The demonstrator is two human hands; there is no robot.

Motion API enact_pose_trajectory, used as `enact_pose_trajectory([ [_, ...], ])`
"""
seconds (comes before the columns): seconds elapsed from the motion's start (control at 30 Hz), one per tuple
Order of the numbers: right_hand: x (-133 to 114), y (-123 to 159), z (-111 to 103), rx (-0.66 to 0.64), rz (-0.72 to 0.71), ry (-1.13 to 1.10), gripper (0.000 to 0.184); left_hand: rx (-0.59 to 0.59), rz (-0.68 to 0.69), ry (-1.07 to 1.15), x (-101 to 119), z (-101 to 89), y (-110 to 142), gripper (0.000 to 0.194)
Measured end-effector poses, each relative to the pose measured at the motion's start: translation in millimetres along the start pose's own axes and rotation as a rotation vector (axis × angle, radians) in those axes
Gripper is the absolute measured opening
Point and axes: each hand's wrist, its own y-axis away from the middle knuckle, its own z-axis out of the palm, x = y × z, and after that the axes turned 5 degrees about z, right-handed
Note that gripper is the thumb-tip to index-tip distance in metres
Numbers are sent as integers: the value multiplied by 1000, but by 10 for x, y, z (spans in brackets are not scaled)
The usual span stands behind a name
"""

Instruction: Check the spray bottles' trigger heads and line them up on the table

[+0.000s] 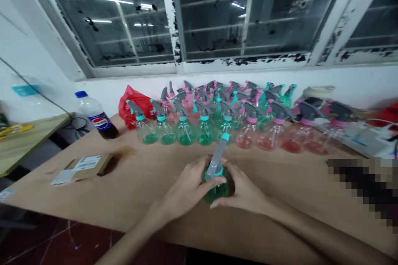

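Between my two hands is a green spray bottle (219,190) with a grey trigger head and turquoise collar and nozzle. My left hand (194,184) is closed around its upper left side, thumb across the front by the collar. Wrapped about the right side of the bottle is my right hand (245,190), with the thumb low on the front. The nozzle points away from me. Whether the bottle's base rests on the table cannot be made out. Just beyond it stands a row of green spray bottles (185,132) and pink spray bottles (267,137).
More spray bottles (214,87) crowd behind, near the wall. Leftward are a red plastic bag (127,109), a cola bottle (100,118) and a cardboard packet (85,165). A white power strip (357,138) with cables lies at right. The wooden table's (149,182) front edge is near me.
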Motion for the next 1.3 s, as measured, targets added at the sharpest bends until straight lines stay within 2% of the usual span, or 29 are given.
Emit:
enact_pose_trajectory([
  [0.17,105,65,-92,56,45,-48,90,126,-15,-47,2,188,-164,25],
  [0.23,105,48,-99,54,67,-57,86,207,-46,9,-21,235,-233,34],
  [0.33,85,-10,-79,59,90,-61,90,277,-53,118,-63,288,-348,50],
  [0.47,61,-80,-69,45,17,-46,102,211,-12,248,-123,336,-480,41],
  [0.6,148,-87,-202,-40,-14,64,104,196,16,198,-179,349,-562,34],
  [0.7,339,-51,-403,-76,-33,182,89,209,9,135,-222,344,-631,36],
  [0.87,719,60,-648,-10,31,338,62,166,8,119,-276,346,-780,40],
  [1.03,895,130,-611,11,90,436,62,160,-12,155,-262,331,-849,20],
  [1.2,895,126,-594,14,68,461,61,109,-9,179,-250,303,-844,11],
  [1.3,861,119,-618,-13,81,500,63,135,21,161,-266,290,-848,7],
])
